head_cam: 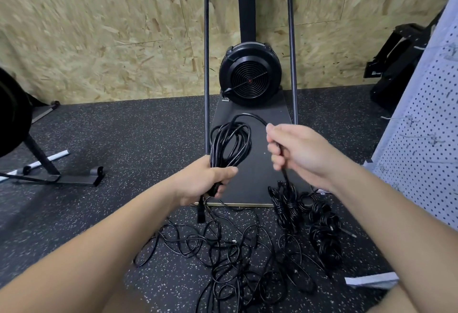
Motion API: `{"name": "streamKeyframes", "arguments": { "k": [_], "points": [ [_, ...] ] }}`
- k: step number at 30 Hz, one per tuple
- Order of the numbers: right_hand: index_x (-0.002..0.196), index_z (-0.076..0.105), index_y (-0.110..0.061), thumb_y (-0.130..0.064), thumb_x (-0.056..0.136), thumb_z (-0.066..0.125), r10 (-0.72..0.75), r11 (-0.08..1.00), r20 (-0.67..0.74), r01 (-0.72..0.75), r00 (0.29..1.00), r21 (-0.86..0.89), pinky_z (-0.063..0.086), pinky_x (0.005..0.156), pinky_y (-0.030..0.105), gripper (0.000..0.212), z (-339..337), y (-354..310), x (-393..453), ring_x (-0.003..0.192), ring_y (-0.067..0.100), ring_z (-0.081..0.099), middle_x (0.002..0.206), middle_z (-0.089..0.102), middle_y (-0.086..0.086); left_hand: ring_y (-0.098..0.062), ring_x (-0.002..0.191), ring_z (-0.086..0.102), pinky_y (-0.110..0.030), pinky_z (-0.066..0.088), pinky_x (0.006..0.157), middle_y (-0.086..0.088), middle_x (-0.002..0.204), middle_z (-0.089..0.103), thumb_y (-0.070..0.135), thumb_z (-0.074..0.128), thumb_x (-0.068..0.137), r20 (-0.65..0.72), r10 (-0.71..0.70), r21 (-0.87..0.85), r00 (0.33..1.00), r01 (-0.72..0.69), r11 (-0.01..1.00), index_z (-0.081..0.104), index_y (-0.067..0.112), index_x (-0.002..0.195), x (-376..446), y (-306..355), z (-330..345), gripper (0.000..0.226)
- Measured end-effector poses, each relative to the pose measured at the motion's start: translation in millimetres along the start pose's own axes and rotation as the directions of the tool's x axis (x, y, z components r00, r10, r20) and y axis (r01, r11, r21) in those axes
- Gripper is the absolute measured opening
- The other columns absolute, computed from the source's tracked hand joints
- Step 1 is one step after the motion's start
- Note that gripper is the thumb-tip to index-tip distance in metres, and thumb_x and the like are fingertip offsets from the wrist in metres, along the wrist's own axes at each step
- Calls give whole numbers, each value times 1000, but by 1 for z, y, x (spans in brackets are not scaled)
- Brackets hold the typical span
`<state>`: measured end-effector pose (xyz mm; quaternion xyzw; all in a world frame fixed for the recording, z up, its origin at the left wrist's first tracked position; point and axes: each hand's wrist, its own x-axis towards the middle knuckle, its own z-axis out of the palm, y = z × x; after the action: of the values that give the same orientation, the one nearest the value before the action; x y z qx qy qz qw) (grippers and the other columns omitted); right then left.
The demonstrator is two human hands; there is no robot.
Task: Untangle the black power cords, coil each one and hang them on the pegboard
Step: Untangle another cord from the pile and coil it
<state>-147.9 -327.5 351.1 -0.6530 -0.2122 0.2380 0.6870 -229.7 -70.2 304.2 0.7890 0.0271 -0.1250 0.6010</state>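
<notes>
Head view, looking down at a speckled rubber floor point(128, 139) before a chipboard wall point(99, 27).

The left hand point(205, 181) is clenched round the lower end of a coil point(230, 144), a long loop of several turns of smooth black round cord. The coil's long axis runs near to far, rising away from the fist, and a plug end hangs below the hand. From the far top of the coil one strand arcs right to the right hand point(295, 151), whose fingers are curled round the cord point(257, 117). Below that fist the same line drops to the floor on the near right. The hands are level and close, the coil just left of the right hand, so the free run lies to the right and below; laying on the next turn would probably mean carrying the strand leftward over the coil's far end.

On the floor, near centre, lies a tangle point(235, 250) of thin black cords, loose and overlapping. To its right lie two bundles point(322, 226), tightly wound.

The pegboard point(426, 114), white, perforated, with wire hooks, stands at the right edge, nearer the right hand. No cord hangs on the part visible.

Beyond the hands stands a black fan machine point(250, 74) in a tubular metal frame on a dark base plate.
</notes>
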Motion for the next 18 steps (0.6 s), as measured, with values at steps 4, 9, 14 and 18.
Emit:
{"name": "streamKeyframes", "arguments": {
  "k": [4, 9, 14, 18],
  "points": [
    [96, 76, -6, -25, 109, 68, -269, 947, -118, 240, 956, -215, 26, 51, 25, 25, -11, -11, 3, 55, 15, 27, 61, 45, -7, -21, 59, 57, -32, 51, 66, -8, 67, 60, 34, 64, 111, 187, -112, 468, 976, 12, 884, 57, 13, 83, -14, 8, 2, 35],
    [97, 85, -11, -22, 104, 76, -363, 897, -106, 317, 926, -307, 31, 51, 22, 15, -13, -5, 17, 52, 9, 39, 61, 61, -13, -17, 54, 54, -31, 48, 59, -1, 63, 57, 35, 66, 107, 348, -201, 691, 916, -106, 715, 63, 9, 95, -24, 16, 36, 29],
    [92, 87, -13, -23, 97, 84, -252, 911, -50, 219, 967, -350, 29, 51, 20, 12, -14, 21, 35, 52, 7, 39, 65, 65, -4, -5, 56, 48, -23, 40, 56, 9, 70, 62, 33, 73, 104, 397, -166, 785, 902, -241, 570, 58, 24, 88, -35, 27, 52, 23],
    [87, 87, -16, -35, 92, 89, -89, 918, -8, 79, 996, -388, 20, 56, 31, 20, -16, 45, 42, 57, 24, 30, 67, 58, 9, 5, 60, 55, -11, 36, 56, 24, 71, 64, 29, 75, 103, 393, -79, 770, 916, -282, 572, 63, 27, 99, -42, 36, 49, 13]
  ]
}}
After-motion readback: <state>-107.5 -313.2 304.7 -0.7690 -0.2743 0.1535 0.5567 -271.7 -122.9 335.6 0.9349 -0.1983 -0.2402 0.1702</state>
